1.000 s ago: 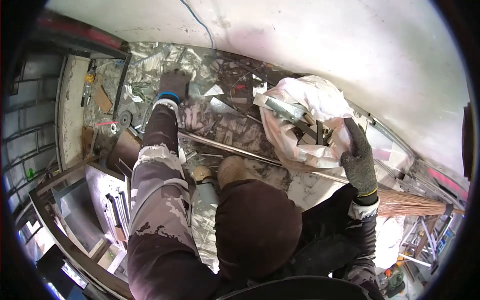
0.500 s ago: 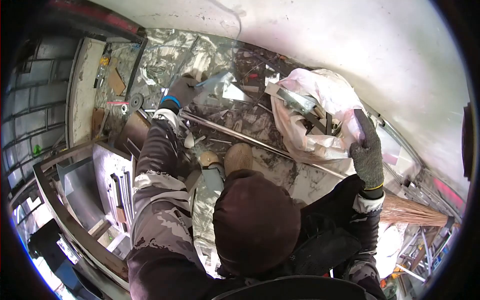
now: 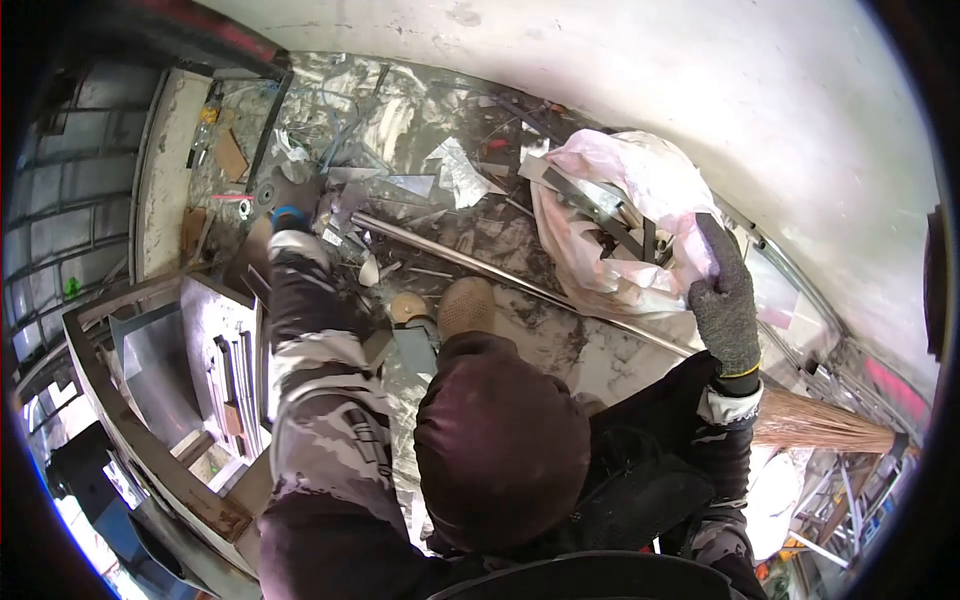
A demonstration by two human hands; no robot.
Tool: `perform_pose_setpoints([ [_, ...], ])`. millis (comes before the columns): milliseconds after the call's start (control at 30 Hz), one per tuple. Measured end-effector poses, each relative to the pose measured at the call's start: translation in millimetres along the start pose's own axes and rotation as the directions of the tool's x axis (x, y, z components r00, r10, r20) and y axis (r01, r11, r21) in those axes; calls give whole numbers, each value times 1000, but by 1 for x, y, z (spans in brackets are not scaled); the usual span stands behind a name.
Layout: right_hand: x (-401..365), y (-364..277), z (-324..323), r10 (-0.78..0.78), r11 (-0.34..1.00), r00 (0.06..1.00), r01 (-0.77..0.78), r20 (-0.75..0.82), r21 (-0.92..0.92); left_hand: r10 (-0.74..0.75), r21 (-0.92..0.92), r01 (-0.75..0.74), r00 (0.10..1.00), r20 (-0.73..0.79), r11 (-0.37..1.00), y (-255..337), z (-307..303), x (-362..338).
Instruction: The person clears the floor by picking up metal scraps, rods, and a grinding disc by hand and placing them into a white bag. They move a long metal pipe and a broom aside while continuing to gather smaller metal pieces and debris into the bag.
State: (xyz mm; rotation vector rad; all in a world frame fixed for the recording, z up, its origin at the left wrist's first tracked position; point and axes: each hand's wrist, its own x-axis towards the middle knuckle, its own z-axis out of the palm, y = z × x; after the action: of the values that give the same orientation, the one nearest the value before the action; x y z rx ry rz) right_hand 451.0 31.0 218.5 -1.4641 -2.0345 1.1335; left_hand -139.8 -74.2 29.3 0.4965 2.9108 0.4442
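My right hand (image 3: 728, 310), in a grey knit glove with a yellow cuff edge, grips the rim of a whitish plastic sack (image 3: 575, 265). The sack's mouth is spread wide, and flat metal strips and offcuts (image 3: 610, 215) stick up inside it. At the far left my gloved left hand (image 3: 294, 194), a blue band at its wrist, is low over the littered floor. It is right beside a grey disc (image 3: 265, 194); its fingers are blurred and partly hidden. Flat scraps, among them a pointed sheet (image 3: 408, 184) and a jagged white piece (image 3: 460, 172), lie to its right.
A long shiny metal tube (image 3: 470, 264) runs diagonally across the floor, its right part passing below the sack. To the left stands a wooden frame (image 3: 120, 410) with metal panels. A straw broom (image 3: 825, 420) and long metal bars lie at the right, near the white wall (image 3: 800, 130).
My left hand has moved left, toward the grey disc; a blurred bluish strip beside it earlier is no longer there. My right hand stays on the sack's rim.
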Motion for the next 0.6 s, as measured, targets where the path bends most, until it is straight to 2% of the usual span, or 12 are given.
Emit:
perform_pose_setpoints([
  [33,0,0,0,-29,999,1000,29,2,-26,27,-251,74,926,376,965,-16,-11,9],
  [100,-1,-1,2,6,1000,1000,-5,-9,19,386,-526,-163,854,348,835,-46,-12,48],
  [167,0,-4,2,34,997,999,-32,-24,65,-27,-798,188,977,211,573,-3,-36,37],
  [200,0,-7,1,36,999,999,-35,-19,24,-18,-797,184,977,212,575,36,-59,5],
  [267,0,-5,1,39,999,999,-39,-10,-19,45,-272,-120,962,-268,955,77,-86,-41],
  [333,1,1,5,-21,1000,999,21,-48,12,731,-88,-816,554,-399,571,43,5,-6],
  [367,1,-3,4,-24,1000,999,25,-49,11,717,106,-712,696,-26,695,64,27,-31],
  [400,2,-9,3,54,997,998,-52,-27,56,877,-200,-865,478,-48,460,103,15,-74],
  [433,1,-15,3,132,986,991,-131,-4,99,863,133,-897,441,247,421,109,26,-88],
  [467,1,-18,3,129,987,992,-127,-12,96,956,139,-948,293,21,288,104,44,-90],
  [533,3,-20,-1,159,987,987,-159,3,0,827,271,-784,553,-107,559,106,44,-99],
  [600,0,-9,0,47,998,999,-48,-23,-32,482,48,-495,812,-329,867,102,31,-99],
])
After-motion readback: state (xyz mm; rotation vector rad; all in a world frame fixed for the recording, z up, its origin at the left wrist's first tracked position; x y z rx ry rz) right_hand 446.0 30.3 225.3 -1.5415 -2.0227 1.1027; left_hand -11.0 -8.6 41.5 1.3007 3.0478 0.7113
